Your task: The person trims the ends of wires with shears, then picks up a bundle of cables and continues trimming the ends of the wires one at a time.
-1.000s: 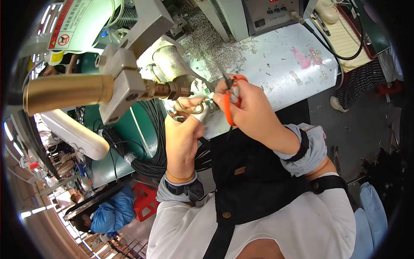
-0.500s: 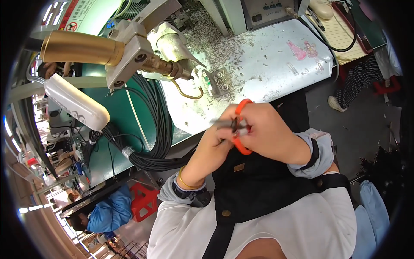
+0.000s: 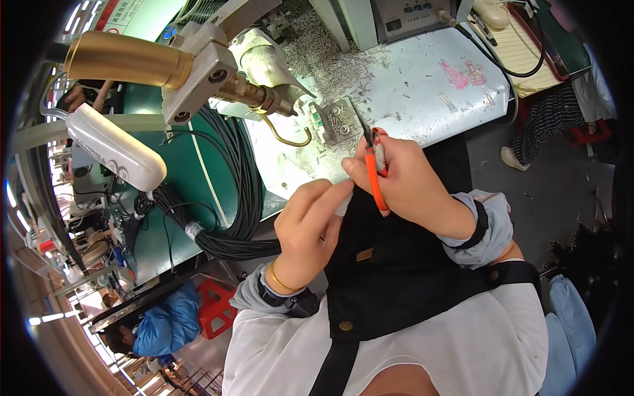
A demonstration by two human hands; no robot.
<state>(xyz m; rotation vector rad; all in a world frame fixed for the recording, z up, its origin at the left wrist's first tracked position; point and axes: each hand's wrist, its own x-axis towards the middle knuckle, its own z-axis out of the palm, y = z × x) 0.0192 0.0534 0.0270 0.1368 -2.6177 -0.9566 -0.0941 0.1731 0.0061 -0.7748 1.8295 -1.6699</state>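
My right hand [image 3: 406, 178] is wrapped around a pair of orange-handled scissors [image 3: 374, 173]. Their dark blades point up and away, toward the bench's near edge and a small metal fixture [image 3: 342, 121]. To the left and a little nearer, my left hand [image 3: 307, 228] is closed with thumb and fingers pinched together. Something whitish shows at its fingertips, and a small dark tip peeks out below the fingers; what they hold is hidden. The two hands are apart, in front of my black apron [image 3: 389, 277].
A brass-coloured machine head [image 3: 125, 59] with a nozzle and curved tube overhangs the white bench top [image 3: 429, 92], which is strewn with small metal bits. Coiled black cable [image 3: 241, 191] lies at left beneath a white cylinder [image 3: 119, 148]. Other people are at left and far right.
My hands were together around the scissors and are now apart. The left has drawn back to the left; the scissors in the right have swung so their blades point away from me.
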